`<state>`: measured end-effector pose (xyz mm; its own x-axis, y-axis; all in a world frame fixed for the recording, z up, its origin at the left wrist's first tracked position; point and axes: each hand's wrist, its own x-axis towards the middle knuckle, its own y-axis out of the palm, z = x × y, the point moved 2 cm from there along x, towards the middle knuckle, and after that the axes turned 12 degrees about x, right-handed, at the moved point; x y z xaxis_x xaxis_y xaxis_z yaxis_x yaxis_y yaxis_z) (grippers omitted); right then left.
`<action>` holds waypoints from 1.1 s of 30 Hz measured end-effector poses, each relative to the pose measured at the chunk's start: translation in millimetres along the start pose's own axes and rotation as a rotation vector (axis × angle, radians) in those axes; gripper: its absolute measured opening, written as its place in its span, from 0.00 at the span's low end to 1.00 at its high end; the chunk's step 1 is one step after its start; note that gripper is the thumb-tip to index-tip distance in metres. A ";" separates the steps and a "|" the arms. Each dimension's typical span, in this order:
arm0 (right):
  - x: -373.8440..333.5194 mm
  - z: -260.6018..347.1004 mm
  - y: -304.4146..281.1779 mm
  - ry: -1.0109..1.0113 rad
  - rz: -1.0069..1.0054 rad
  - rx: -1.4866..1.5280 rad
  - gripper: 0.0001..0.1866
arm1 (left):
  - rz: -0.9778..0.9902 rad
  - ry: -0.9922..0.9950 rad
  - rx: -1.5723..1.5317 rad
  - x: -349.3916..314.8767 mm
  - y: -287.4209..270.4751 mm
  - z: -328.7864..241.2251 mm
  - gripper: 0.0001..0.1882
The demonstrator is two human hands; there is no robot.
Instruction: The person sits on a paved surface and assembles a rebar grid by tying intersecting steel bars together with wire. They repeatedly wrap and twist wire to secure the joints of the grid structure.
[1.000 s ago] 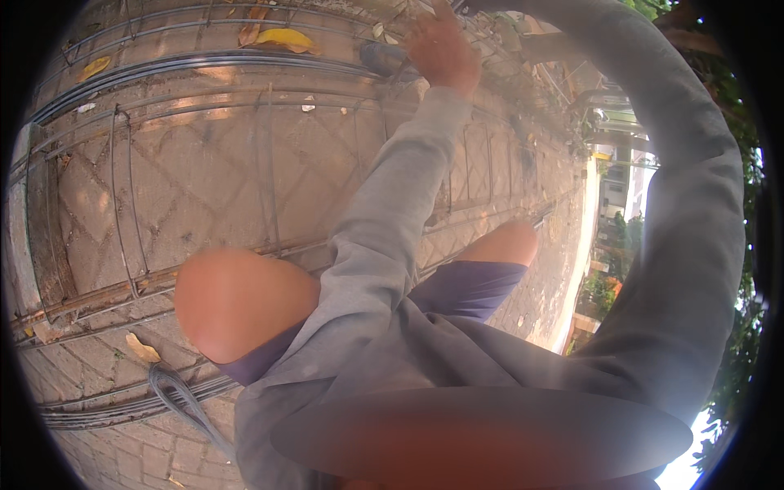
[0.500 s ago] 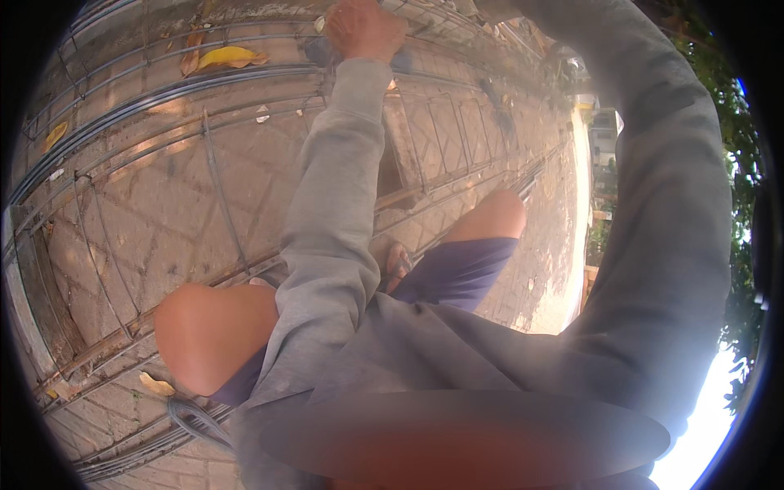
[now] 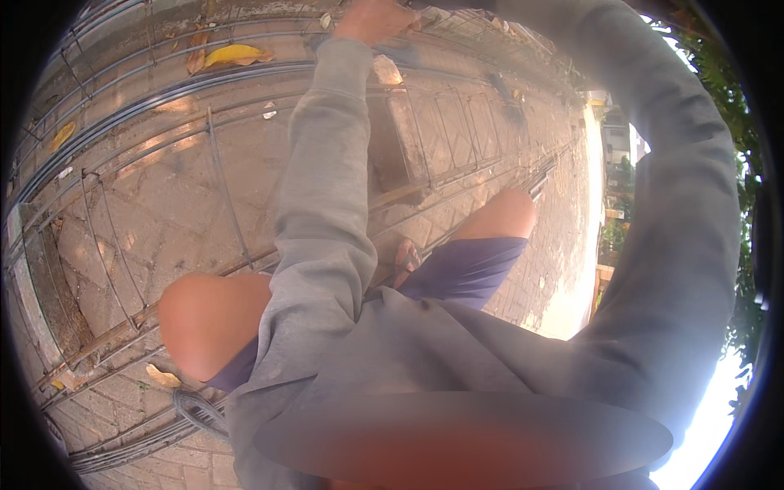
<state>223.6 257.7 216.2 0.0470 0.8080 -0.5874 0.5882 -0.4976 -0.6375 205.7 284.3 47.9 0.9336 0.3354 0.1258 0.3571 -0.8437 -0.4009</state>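
Note:
At the top edge my left hand (image 3: pixel 374 20) is closed, its fingers curled toward the right over the far steel rods (image 3: pixel 286 34). Whatever it grips is too small or hidden to make out. My right arm (image 3: pixel 678 171) in a grey sleeve bends up and over from the right, and its hand lies beyond the top edge. Beneath my left forearm lies a long cage of thin steel bars (image 3: pixel 216 175) with wire loops tied across it. A wooden block (image 3: pixel 406 131) sits under the bars just right of that forearm.
My bare knees stand at either side over the bars. At the far left, another block (image 3: pixel 49 294) props the cage. A coil of wire (image 3: pixel 198 411) lies by more rods (image 3: pixel 135 451) at lower left. A yellow leaf (image 3: pixel 237 55) rests on the paving (image 3: pixel 155 196).
My left hand has shifted slightly up and right, partly past the top edge. The right sleeve has moved a little, and its hand has gone out of view. The view has tilted slightly.

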 end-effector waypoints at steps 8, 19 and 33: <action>-23.8 30.7 -5.3 0.552 0.624 0.642 0.18 | -0.221 0.046 0.196 -47.5 58.6 -26.8 0.21; -118.0 -3.4 93.5 0.503 0.326 1.282 0.16 | -0.794 0.005 -0.543 -83.0 -81.6 22.5 0.22; -181.2 146.5 136.5 0.781 0.057 2.134 0.26 | -0.516 -0.078 0.158 -88.8 25.9 31.9 0.09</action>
<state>177.1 -2.8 162.5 0.5417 0.4469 -0.7119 -0.8318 0.4072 -0.3773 131.1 246.1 -2.6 0.6315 0.7245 0.2764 0.7540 -0.4905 -0.4370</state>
